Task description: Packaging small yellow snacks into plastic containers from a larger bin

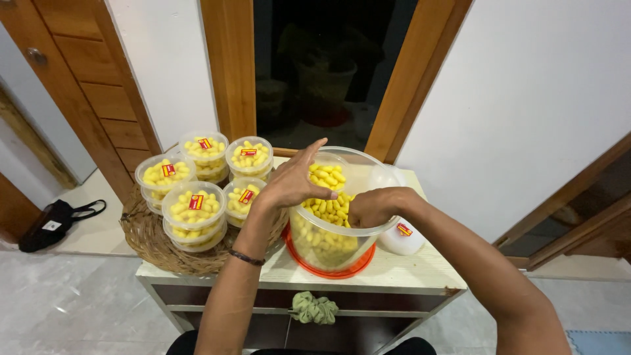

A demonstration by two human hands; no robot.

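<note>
Left hand (292,181) rests on the near-left rim of the large clear tub (368,172), fingers spread wide and flat, holding nothing; looks like it braces the tub so it doesn't slide. Right hand (371,207) is down inside the tub, curled into a narrow, mostly closed grip among the yellow snack pieces (325,209). Probably scooping a handful, but can't tell what is actually inside the fist.

The tub sits directly under both hands, on an orange lid or base (328,271) at the front-middle of the pale bench (407,273). It is roughly half full, with the pieces piled toward the side under the left hand. A smaller clear container (325,172) holding the same pieces seems to sit just beyond the left fingertips, inside or behind the tub wall; not clear which.

Left of the left hand, near it: filled small round tubs (194,207) with clear lids and red-yellow stickers, stacked in twos on a woven round tray (158,253). Grouped tight, likely as finished stock kept out of the way.

Right of the right hand, just beside the tub: a white lid or container (402,238) with the same sticker, partly hidden.

Below the hands, a green cloth scrunchie (314,307) hangs at the bench's front edge. Black bag (52,223) lies on the floor, well to the left. Dark bracelet (246,258) on the left wrist.
</note>
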